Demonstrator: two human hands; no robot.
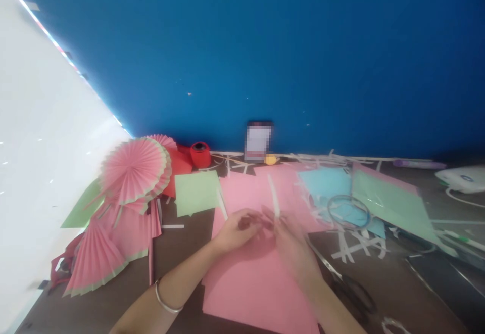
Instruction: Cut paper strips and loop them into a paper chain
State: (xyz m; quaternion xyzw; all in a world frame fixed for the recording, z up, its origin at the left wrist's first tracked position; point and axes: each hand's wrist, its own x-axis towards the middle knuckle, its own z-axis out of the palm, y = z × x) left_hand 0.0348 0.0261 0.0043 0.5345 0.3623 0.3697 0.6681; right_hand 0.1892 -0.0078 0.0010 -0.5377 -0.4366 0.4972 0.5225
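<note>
My left hand (238, 230) is closed above a stack of pink paper sheets (250, 283), its thumb and fingertips pinched together. What sits in that pinch is too blurred to make out. Close beside it, my right hand (293, 248) is closed around the lower end of a narrow white strip (273, 195), which sticks up from the fingers. The fingertips of both hands almost meet. Scissors with dark handles (354, 293) lie just right of my right forearm.
Pleated pink paper fans (132, 170) are piled at the left, near a green sheet (197, 192) and a red tape roll (200, 154). Rightward lie blue paper (328, 182), a clear ring-shaped roll (348, 211), white scraps (359, 245) and a white device (460, 178). A blue wall (265, 46) rises behind.
</note>
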